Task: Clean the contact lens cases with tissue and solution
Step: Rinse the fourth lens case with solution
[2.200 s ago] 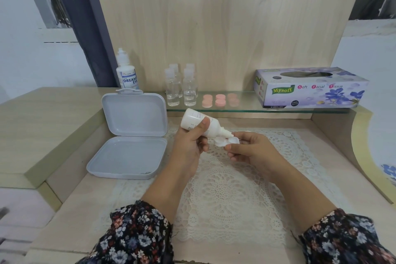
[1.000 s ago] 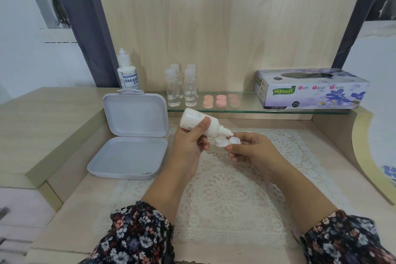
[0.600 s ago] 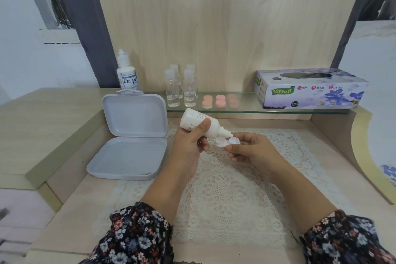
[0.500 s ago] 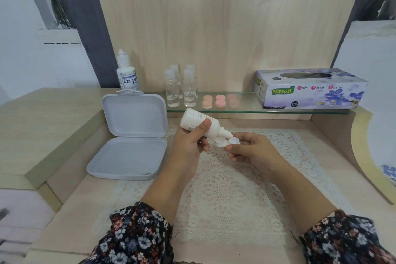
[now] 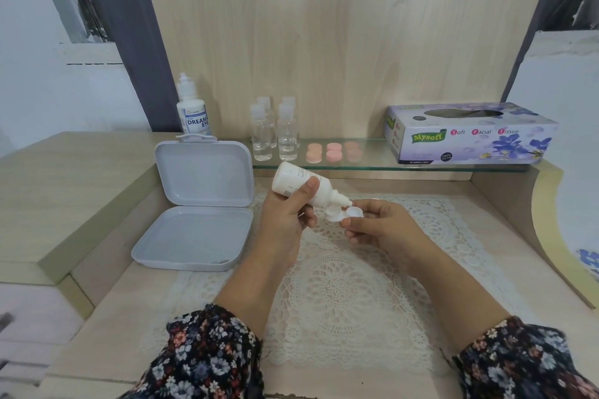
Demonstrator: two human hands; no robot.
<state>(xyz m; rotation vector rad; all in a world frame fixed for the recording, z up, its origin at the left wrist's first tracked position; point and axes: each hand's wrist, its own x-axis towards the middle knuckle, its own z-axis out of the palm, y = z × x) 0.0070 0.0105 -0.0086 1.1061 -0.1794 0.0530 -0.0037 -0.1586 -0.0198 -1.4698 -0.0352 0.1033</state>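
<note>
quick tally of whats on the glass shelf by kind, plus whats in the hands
Clear bottles: 4
Pink lens cases: 3
Tissue box: 1
White bottle, tilted, in left hand: 1
White lens case, in right hand: 1
Total: 10

Small print on the solution bottle (image 5: 299, 182) is unreadable
</note>
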